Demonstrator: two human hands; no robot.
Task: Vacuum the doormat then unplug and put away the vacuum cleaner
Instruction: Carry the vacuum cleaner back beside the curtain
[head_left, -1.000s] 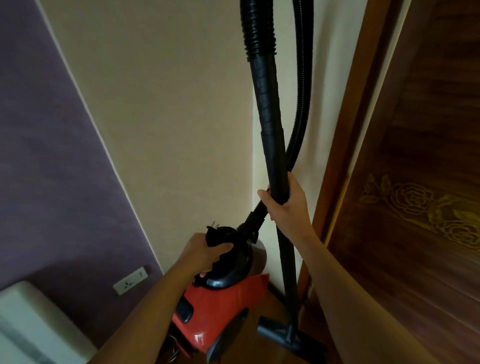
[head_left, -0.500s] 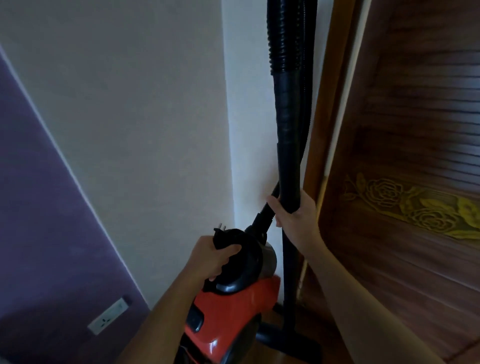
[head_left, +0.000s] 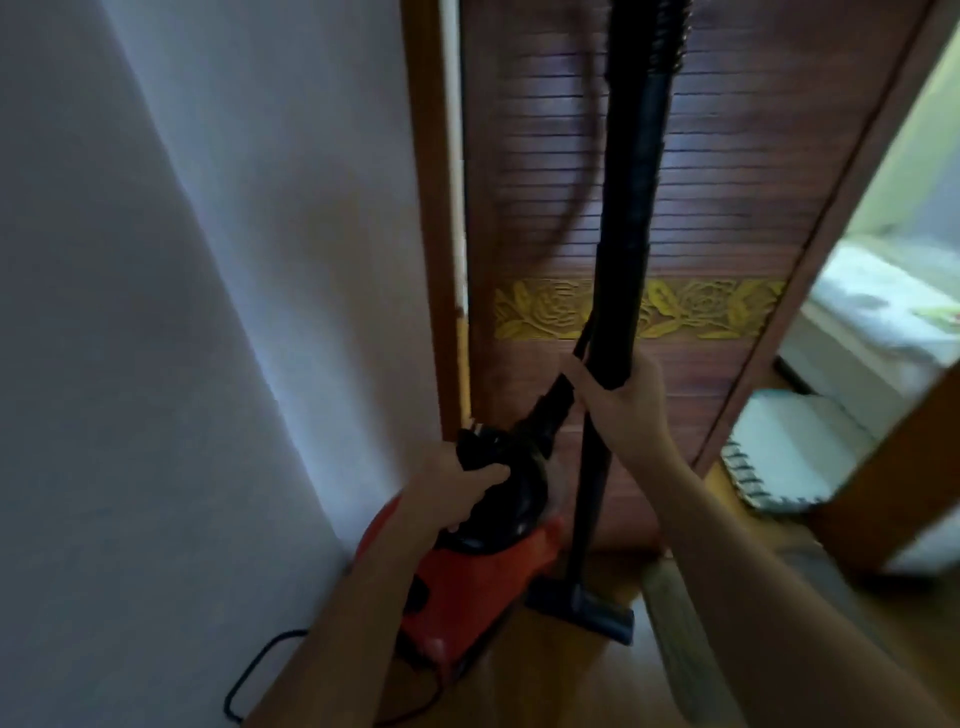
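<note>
Vac (head_left: 467, 587) sits lower centre: red body, black top, tilted, at the base of the wall (head_left: 208, 312) and in front of the door (head_left: 727, 156). Left grip (head_left: 457, 491) is clenched round the black handle (head_left: 519, 499) on top. Something w/ prongs, prob. the plug (head_left: 475, 434), sticks up just above the knuckles; we can't tell if it's pinched in the same hold. Right grip (head_left: 618, 410) is wrapped round the wand (head_left: 628, 234) mid-frame, thumb across the front. Wand runs near upright from the top edge down to the head (head_left: 587, 605).

Handling, as we judge it:
- Body is hard plastic w/ a motor inside, so likely the heavy part. The top handle is the place to take it.
- Wand is stiff, smooth and prob. light. Held low it could swing at the top, so a firm mid hold suits.
- Hose (head_left: 553, 405) is ribbed and floppy, no good as a hold.
- Cord (head_left: 244, 675) lies in a limp loop lower left and could snag underfoot.

Hard to make out:
- Wand top and hose arc are cut off at the top edge.
- Left forearm covers part of the body, so we can't say if vac or head rests on the floor.
- Cord's ends are out of sight.
- Whole frame is blurred.
- Pale jagged-edged mat (head_left: 795, 447) at right could be the doormat; not sure.
</note>
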